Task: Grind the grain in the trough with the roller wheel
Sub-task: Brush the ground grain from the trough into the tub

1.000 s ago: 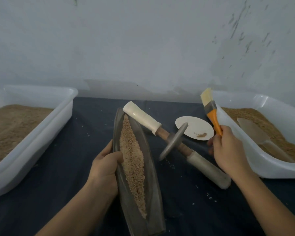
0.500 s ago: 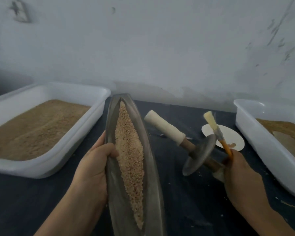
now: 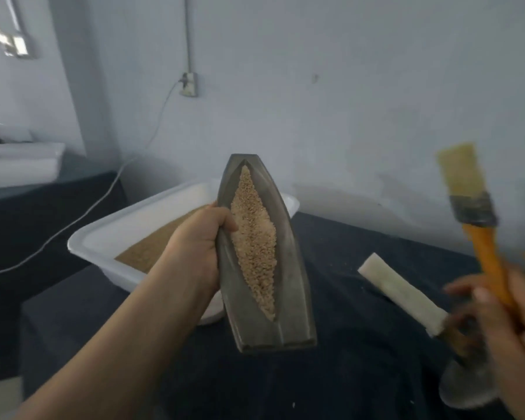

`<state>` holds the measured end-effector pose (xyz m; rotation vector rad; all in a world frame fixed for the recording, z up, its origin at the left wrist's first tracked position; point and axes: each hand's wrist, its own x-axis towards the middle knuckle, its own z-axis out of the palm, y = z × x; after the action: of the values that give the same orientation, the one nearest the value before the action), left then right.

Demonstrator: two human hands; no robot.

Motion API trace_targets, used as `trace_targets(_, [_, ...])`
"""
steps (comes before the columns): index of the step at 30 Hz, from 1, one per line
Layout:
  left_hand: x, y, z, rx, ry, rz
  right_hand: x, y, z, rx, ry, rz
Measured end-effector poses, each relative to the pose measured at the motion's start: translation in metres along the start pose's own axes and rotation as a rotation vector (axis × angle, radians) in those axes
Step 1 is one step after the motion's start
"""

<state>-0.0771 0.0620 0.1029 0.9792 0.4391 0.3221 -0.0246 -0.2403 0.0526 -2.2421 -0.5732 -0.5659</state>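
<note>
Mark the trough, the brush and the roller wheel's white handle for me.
trough (image 3: 288,304): head view, bare right inner wall.
brush (image 3: 487,253): head view, orange handle above the fingers.
roller wheel's white handle (image 3: 403,294): head view, mid-length of the wrap.

A pale, blue-grey wall (image 3: 346,101) fills the back — a socket (image 3: 189,84) sits on it, a white cable (image 3: 109,189) trailing down left. Dark cloth covers the table (image 3: 346,344).

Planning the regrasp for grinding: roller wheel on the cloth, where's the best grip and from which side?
Probably by the white-wrapped handle of the roller wheel: it lies bare on the dark cloth, slanting up-left, so come from above, fingers across its length. The right hand, holding the brush, hides the other handle; the disc is blurred at the frame's lower edge.
</note>
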Motion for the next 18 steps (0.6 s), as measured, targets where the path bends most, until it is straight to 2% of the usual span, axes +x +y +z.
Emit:
trace_targets(1, [0.004, 0.005, -0.002, -0.006, 0.024, 0.013, 0.005, -0.029, 0.01, 0.096, -0.049, -0.089])
trace_targets(6, [0.02, 0.036, -0.02, 0.009, 0.062, 0.125, 0.079, -0.104, 0.058, 0.153, -0.322, -0.278])
trace_targets(9, [0.03, 0.053, -0.035, -0.003, 0.07, 0.127, 0.131, -0.13, 0.054, 0.043, -0.374, -0.36])
trace_targets(12, [0.046, 0.068, -0.051, -0.007, 0.114, 0.16, 0.165, -0.153, 0.052, -0.069, -0.38, -0.48])
trace_targets(18, [0.078, 0.083, -0.074, 0.067, 0.168, 0.32, 0.202, -0.194, 0.095, -0.188, -0.221, -0.627])
